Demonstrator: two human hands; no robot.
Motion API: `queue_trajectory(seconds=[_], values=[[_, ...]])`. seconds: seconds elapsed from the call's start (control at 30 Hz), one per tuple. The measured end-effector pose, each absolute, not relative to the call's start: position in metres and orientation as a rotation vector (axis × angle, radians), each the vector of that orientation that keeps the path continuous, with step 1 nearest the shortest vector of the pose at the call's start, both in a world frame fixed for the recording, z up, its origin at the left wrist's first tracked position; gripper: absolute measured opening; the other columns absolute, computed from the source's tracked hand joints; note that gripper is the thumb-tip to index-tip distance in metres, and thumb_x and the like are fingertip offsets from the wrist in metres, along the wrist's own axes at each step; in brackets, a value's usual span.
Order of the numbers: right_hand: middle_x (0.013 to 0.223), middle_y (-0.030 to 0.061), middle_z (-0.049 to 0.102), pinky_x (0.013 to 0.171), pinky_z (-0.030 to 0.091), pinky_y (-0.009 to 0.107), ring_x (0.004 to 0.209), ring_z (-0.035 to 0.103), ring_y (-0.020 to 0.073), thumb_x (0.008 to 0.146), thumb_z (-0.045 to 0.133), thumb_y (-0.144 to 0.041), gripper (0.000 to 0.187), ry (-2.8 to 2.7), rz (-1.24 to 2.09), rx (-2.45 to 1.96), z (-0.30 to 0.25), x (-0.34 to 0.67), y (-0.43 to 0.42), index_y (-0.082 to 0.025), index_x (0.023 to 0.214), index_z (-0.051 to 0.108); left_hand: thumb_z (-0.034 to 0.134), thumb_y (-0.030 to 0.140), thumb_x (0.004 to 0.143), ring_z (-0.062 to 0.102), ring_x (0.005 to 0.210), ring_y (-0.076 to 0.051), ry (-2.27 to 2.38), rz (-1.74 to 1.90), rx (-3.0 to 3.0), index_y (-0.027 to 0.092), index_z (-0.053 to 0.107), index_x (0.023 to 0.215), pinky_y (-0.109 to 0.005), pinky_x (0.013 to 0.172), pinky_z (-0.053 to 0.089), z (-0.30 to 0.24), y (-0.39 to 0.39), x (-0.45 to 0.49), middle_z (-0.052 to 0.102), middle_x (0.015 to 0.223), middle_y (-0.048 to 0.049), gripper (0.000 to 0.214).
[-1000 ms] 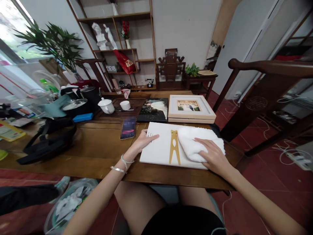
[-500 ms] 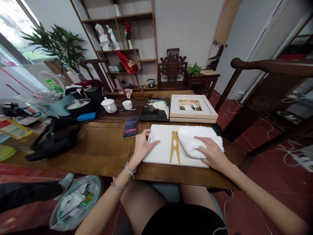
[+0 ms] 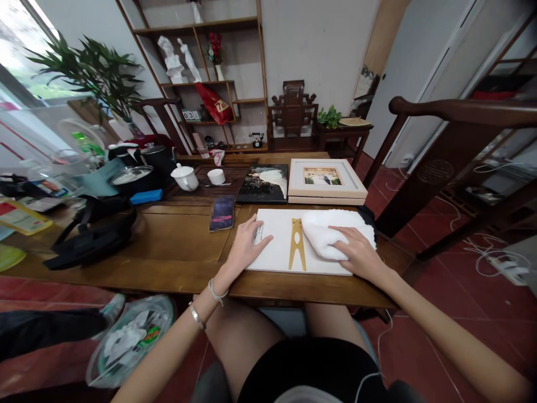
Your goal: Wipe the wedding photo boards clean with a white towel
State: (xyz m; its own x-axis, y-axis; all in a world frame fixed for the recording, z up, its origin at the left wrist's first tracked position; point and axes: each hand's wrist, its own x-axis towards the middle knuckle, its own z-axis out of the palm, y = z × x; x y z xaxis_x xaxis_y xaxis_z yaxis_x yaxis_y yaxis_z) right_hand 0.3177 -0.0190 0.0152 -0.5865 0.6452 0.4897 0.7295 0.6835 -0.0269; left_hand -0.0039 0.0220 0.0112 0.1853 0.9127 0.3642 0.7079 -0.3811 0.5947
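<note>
Right hand lies palm-down on a folded white towel, fingers spread, so it's pressing, not really gripping. The towel sits on the right half of a white board with a gold clothespin shape, close to the tabletop's near edge. Left hand is open, flat on the board's left edge. A phone lies just beside it, and a framed photo sits behind the board.

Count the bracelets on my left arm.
2. A thin pale cord bracelet sits at the wrist, just behind the left hand, which lies flat on the white board. A silver bangle lies further up the forearm. No others show.
</note>
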Motion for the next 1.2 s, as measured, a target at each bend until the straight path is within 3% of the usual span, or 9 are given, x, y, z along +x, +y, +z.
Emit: queue_trajectory(seconds=[0.07,0.23,0.37,0.53,0.63,0.8,0.97,1.2], values=[[0.126,0.0188,0.056,0.089,0.045,0.048,0.111,0.053,0.0331,0.059,0.054,-0.002,0.037,-2.451,-0.241,-1.068,0.018,0.318,-0.02,-0.016,0.091,0.066,0.058,0.035,0.084,0.033,0.137,-0.026,1.346,0.964,2.264,0.018,0.058,0.116,-0.043,0.112,0.026,0.01,0.023,-0.005,0.042,0.145,-0.012,0.037],[0.128,0.0192,0.054,0.09,0.044,0.048,0.116,0.05,0.0333,0.065,0.055,-0.008,0.027,-2.499,-0.193,-1.096,0.025,0.315,-0.023,-0.017,0.088,0.065,0.042,0.032,0.092,0.031,0.139,-0.02,1.154,0.813,2.264,0.02,0.053,0.127,-0.042,0.115,0.023,0.005,0.026,-0.007,0.05,0.14,-0.0082,0.039],[0.128,0.0193,0.054,0.09,0.044,0.047,0.115,0.051,0.0338,0.062,0.056,-0.007,0.029,-2.504,-0.224,-1.106,0.026,0.313,-0.024,-0.016,0.087,0.066,0.038,0.034,0.093,0.025,0.142,-0.019,1.221,0.769,2.266,0.021,0.047,0.134,-0.042,0.116,0.019,-0.001,0.031,-0.01,0.039,0.148,-0.0055,0.044],[0.119,0.0212,0.06,0.085,0.047,0.047,0.107,0.057,0.0345,0.061,0.055,-0.004,0.033,-2.44,-0.449,-1.101,0.033,0.313,-0.021,-0.015,0.089,0.067,0.034,0.034,0.095,0.027,0.141,-0.018,1.275,0.734,2.278,0.024,0.043,0.137,-0.041,0.115,0.019,-0.006,0.036,-0.011,0.041,0.147,-0.0036,0.045],[0.127,0.0199,0.057,0.093,0.043,0.05,0.117,0.052,0.0353,0.062,0.056,-0.003,0.033,-2.446,-0.498,-1.111,0.043,0.309,-0.012,-0.015,0.091,0.067,0.033,0.036,0.095,0.026,0.141,-0.019,1.292,0.719,2.269,0.024,0.042,0.138,-0.041,0.115,0.018,-0.005,0.037,-0.01,0.037,0.149,-0.0033,0.046],[0.146,0.0163,0.037,0.105,0.031,0.057,0.135,0.031,0.036,0.066,0.062,-0.01,0.024,-2.617,-0.244,-1.162,0.043,0.296,0.008,-0.016,0.089,0.067,0.032,0.034,0.095,0.028,0.14,-0.019,1.286,0.734,2.298,0.022,0.043,0.138,-0.04,0.115,0.019,-0.003,0.034,-0.009,0.038,0.149,-0.0043,0.046],[0.143,0.0188,0.041,0.106,0.028,0.06,0.136,0.03,0.0341,0.07,0.059,-0.01,0.03,-2.684,-0.063,-1.153,0.041,0.292,0.007,-0.014,0.098,0.067,0.034,0.029,0.094,0.029,0.14,-0.02,1.285,0.753,2.322,0.02,0.043,0.138,-0.041,0.115,0.021,-0.004,0.033,-0.008,0.039,0.148,-0.0061,0.046],[0.146,0.0127,0.038,0.111,0.025,0.055,0.137,0.027,0.0306,0.061,0.055,-0.003,0.03,-2.806,0.149,-0.992,0.06,0.293,-0.059,-0.017,0.084,0.068,0.03,0.027,0.095,0.03,0.139,-0.021,1.322,0.72,2.413,0.016,0.043,0.137,-0.044,0.115,0.025,-0.005,0.034,-0.006,0.04,0.147,-0.009,0.045]])
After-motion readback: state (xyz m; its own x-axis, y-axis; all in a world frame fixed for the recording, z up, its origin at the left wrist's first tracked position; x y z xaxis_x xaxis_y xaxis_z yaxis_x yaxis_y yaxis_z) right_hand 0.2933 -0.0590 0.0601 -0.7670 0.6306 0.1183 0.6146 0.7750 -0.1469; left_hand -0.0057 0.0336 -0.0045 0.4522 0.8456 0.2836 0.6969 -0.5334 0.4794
